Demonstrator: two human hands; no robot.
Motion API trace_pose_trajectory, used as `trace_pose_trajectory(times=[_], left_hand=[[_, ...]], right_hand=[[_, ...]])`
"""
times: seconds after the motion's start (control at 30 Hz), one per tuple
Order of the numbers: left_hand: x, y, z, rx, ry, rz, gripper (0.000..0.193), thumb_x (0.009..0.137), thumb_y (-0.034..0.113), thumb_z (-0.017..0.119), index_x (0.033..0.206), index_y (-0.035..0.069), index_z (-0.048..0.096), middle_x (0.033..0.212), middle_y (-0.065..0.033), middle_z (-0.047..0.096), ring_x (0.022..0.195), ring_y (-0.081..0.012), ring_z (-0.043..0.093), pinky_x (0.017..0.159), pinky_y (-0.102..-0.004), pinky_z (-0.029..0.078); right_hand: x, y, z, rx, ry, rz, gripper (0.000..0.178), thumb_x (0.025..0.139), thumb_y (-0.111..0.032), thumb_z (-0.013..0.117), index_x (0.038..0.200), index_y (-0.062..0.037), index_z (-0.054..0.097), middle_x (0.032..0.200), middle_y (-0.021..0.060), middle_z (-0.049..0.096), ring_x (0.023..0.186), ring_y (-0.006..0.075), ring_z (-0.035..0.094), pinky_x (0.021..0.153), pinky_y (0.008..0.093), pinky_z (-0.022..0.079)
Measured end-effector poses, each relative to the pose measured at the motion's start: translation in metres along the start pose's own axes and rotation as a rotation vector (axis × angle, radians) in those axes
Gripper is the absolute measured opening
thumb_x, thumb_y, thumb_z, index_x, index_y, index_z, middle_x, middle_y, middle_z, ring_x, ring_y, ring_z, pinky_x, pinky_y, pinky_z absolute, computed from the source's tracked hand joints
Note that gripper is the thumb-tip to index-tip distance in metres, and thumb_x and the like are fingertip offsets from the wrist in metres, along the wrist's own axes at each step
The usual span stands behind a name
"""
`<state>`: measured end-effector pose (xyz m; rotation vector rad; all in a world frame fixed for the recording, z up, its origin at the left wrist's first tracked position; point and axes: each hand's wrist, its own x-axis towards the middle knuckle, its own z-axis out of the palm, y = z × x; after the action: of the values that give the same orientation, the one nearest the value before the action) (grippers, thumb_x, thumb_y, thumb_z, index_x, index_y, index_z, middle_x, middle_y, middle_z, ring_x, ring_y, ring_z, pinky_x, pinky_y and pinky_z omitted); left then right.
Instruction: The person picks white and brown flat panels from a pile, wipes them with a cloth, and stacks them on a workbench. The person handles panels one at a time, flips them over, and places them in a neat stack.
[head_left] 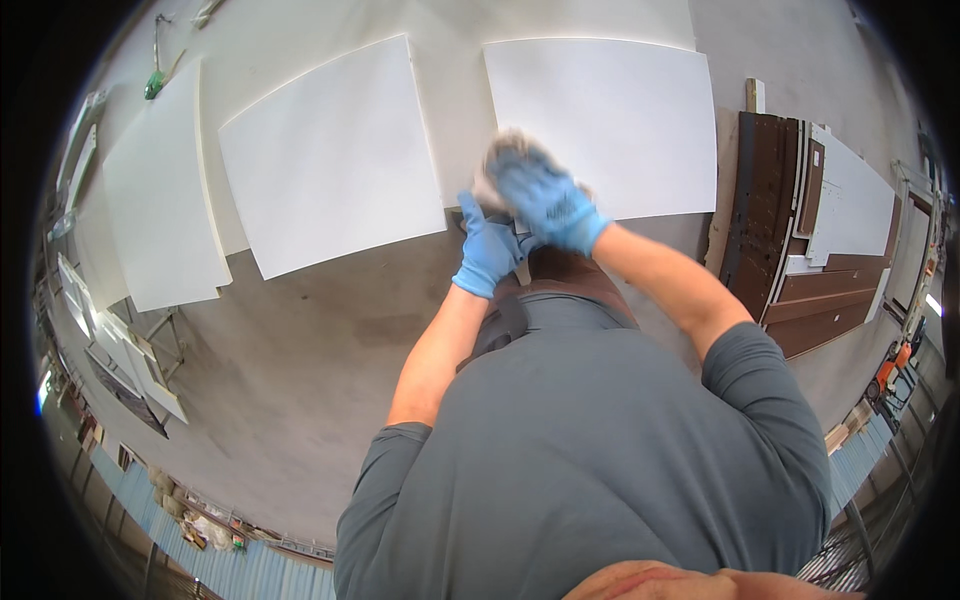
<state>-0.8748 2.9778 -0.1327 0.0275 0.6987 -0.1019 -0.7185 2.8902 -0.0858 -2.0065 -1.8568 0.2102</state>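
My right hand (545,195), in a light blue glove, is closed on a pale, brownish cloth (515,142) that bulges out past the fingertips. Motion blurs the cloth, so its exact shape cannot be made out. Just left of it and slightly nearer is my left hand (487,250), also gloved in blue. Its thumb points up beside the cloth and its fingers stretch right, partly hidden under the right hand; I see nothing held in it. Both hands are in front of my waist, beside the near left corner of a large white panel (620,125).
Another white panel (330,155) lies to the left, with a further one (160,200) beyond it. At right is a stack of brown and white boards (830,230). A metal rack (165,340) stands far left. Grey floor (300,400) stretches beside me.
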Motion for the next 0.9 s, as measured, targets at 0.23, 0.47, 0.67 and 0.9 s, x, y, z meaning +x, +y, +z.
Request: trace_pose_trajectory(times=[0.23,0.47,0.67,0.9], left_hand=[[-0.001,-0.010,-0.014,-0.008,-0.126,0.068,0.121,0.080,0.101,0.024,0.164,0.014,0.030,0.164,-0.0128,0.038,0.146,-0.0346,0.038,0.125,-0.0524,0.026],[-0.009,-0.001,-0.010,-0.143,-0.207,-0.073,0.137,0.079,0.102,0.026,0.158,-0.010,0.031,0.160,-0.0259,0.040,0.146,-0.0410,0.039,0.126,-0.0521,0.025],[-0.006,0.001,0.002,0.272,-0.135,0.013,0.123,0.087,0.095,0.025,0.157,-0.005,0.036,0.152,-0.0257,0.050,0.137,-0.0384,0.050,0.125,-0.0524,0.031],[0.000,0.009,-0.003,0.264,-0.017,0.005,0.083,0.101,0.076,0.038,0.139,0.006,0.060,0.131,-0.0151,0.067,0.114,-0.0239,0.068,0.097,-0.0381,0.057]], right_hand=[[-0.046,-0.030,-0.011,0.096,0.038,-0.010,0.048,0.086,-0.009,0.062,0.134,-0.0071,0.066,0.142,0.0100,0.064,0.136,0.0260,0.058,0.125,0.0471,0.036],[-0.118,0.028,-0.028,-0.036,-0.065,-0.092,0.031,0.089,-0.013,0.064,0.119,-0.0135,0.071,0.143,0.0046,0.064,0.136,0.0209,0.058,0.127,0.0486,0.032],[-0.115,0.037,-0.040,-0.190,0.042,-0.211,0.036,0.092,-0.012,0.062,0.127,-0.0131,0.070,0.148,0.0048,0.062,0.144,0.0231,0.051,0.130,0.0499,0.027],[-0.073,0.010,0.009,0.123,-0.025,-0.219,0.043,0.088,-0.015,0.062,0.130,-0.0108,0.068,0.145,0.0019,0.063,0.142,0.0237,0.052,0.129,0.0483,0.030]])
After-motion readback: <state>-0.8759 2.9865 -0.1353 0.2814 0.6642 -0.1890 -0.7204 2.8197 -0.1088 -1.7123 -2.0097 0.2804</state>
